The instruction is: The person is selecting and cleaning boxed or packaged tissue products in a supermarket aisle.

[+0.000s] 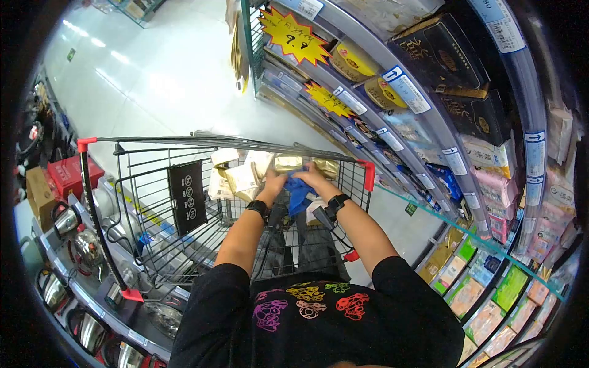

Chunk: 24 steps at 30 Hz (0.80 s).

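Observation:
Both of my hands reach into the shopping cart (215,144) in front of me. My right hand (314,178) grips a crumpled blue cloth (299,197), which hangs down below the fingers. Close beside it, my left hand (274,186) has its fingers curled inward near the cloth's edge; what they hold is hidden. White packs (243,180) with printed labels lie in the cart just left of my left hand. Shiny gold packs (289,162) sit just beyond the hands. Dark bands are on both wrists.
Shelves on the right hold yellow-and-brown packs (356,59), black boxes (438,52) and pink packs (497,184). A glass shelf edge (454,228) runs near the cart. Steel kettles (65,218) and a red box (75,176) line the left shelf. Pale floor (165,80) lies ahead.

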Each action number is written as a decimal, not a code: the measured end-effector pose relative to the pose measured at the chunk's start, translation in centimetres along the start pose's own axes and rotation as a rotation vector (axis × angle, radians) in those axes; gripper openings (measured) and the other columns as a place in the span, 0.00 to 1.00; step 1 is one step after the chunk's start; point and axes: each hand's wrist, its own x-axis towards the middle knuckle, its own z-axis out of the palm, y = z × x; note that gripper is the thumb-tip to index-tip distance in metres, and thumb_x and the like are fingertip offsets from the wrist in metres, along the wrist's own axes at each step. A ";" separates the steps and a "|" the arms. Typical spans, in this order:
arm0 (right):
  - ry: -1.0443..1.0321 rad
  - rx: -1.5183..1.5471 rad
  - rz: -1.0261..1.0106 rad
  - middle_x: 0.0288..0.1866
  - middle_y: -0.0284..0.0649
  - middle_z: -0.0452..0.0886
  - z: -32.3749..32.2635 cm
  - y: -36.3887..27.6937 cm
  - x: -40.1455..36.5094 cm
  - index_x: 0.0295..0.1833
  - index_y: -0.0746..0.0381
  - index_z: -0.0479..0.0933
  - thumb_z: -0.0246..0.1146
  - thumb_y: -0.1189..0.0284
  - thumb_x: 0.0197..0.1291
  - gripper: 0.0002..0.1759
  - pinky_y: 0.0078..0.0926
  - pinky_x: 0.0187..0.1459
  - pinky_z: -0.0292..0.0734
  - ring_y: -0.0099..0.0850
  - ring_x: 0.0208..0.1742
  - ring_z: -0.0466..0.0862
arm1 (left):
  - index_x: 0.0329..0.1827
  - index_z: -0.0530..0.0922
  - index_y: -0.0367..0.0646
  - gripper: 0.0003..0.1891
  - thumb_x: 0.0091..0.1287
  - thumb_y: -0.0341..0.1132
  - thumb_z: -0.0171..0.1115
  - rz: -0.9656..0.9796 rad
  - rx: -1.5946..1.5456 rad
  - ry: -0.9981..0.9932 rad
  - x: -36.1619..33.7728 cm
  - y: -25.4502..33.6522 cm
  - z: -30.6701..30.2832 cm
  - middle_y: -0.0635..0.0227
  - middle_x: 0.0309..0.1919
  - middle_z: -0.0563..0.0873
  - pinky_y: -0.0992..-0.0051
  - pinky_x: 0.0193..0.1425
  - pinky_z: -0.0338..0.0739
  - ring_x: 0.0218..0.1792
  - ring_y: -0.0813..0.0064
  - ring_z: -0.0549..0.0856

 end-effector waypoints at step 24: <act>-0.636 0.417 -0.138 0.37 0.35 0.79 -3.3 0.0 -12.7 0.47 0.55 0.71 0.64 0.67 0.55 0.14 0.24 0.34 0.78 0.24 0.34 0.81 | 0.28 0.72 0.49 0.01 0.58 0.33 0.53 -0.026 -0.401 0.219 -18.9 2.0 -0.3 0.73 0.28 0.73 0.73 0.31 0.67 0.32 0.78 0.70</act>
